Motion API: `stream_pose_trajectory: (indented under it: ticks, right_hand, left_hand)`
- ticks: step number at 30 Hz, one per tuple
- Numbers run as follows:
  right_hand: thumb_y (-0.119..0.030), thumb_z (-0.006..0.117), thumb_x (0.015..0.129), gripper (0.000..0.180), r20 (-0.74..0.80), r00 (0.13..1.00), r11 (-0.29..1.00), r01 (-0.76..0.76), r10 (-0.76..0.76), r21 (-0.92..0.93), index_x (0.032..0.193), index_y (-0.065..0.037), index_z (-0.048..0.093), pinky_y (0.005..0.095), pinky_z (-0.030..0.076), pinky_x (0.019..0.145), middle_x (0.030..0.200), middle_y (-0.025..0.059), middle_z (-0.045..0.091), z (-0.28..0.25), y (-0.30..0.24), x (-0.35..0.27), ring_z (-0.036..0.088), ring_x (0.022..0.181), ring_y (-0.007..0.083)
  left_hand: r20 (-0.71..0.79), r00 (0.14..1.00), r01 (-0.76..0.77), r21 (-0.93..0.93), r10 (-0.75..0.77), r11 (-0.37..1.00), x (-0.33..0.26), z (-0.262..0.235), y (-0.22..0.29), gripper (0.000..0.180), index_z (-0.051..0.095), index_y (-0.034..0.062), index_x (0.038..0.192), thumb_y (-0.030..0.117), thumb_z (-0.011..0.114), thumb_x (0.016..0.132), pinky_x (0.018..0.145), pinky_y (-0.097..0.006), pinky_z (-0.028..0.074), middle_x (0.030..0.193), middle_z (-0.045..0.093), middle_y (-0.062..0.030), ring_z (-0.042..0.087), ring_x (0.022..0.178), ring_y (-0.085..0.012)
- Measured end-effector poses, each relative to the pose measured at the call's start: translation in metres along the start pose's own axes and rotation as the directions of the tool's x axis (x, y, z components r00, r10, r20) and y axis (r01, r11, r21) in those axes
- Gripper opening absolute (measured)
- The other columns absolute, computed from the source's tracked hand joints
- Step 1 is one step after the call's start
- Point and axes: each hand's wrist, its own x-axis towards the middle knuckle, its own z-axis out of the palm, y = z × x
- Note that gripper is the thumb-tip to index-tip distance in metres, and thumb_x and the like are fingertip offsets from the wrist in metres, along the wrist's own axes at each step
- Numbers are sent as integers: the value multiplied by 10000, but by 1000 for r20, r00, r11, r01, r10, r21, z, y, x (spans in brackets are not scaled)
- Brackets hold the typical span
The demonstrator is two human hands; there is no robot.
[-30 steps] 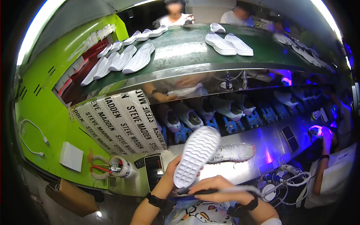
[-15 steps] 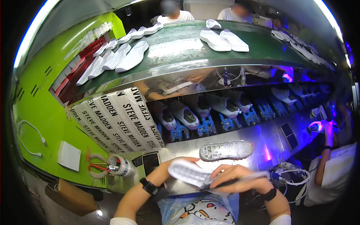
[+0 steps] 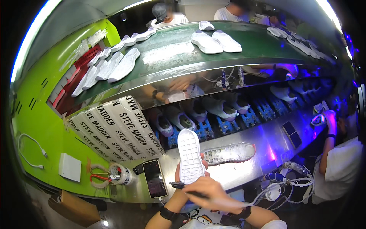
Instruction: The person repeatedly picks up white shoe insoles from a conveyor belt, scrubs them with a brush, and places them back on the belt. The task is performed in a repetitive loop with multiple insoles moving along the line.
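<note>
Wearer's body: bare left hand [image 3: 178, 172] and right hand [image 3: 209, 189], forearms unsleeved, a black band on each wrist, the right band broader, and a white shirt with a printed cartoon motif at the chest.

- Steel tabletop [image 3: 282, 149], lit purple toward its right end; a translucent shoe sole [image 3: 228, 152] lies flat near its middle
- A phone [image 3: 154, 178] lies at the near edge; a tape roll [image 3: 121, 174] and red-handled scissors [image 3: 100, 178] sit at the left corner
- Green conveyor belt [image 3: 171, 51] above carries white soles [image 3: 114, 66] along its left edge and a pair of white shoes [image 3: 215, 41] near the middle
</note>
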Motion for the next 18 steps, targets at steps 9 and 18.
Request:
stream_pose_trajectory:
  ticks: [9,18]
  right_hand:
    - [-131,549,976,225,254,766,591,-624,590,510,1002,15,717,242,537,646,832,74,703,-25,-12,-2,673,728,120]
    - [-75,588,932,172,269,917,888,-366,293,279,999,45,691,259,552,668,938,101,706,-68,-15,13,683,731,144]
  left_hand:
    - [-105,995,15,142,0,990,12,42,8,705,363,-62,1392,449,476,919,928,-425,489,1222,528,-204,532,1054,-311]
    - [-150,955,295,426,-255,855,34,66,25,689,399,-75,1387,408,476,902,915,-511,519,1331,504,-286,587,1097,-413]
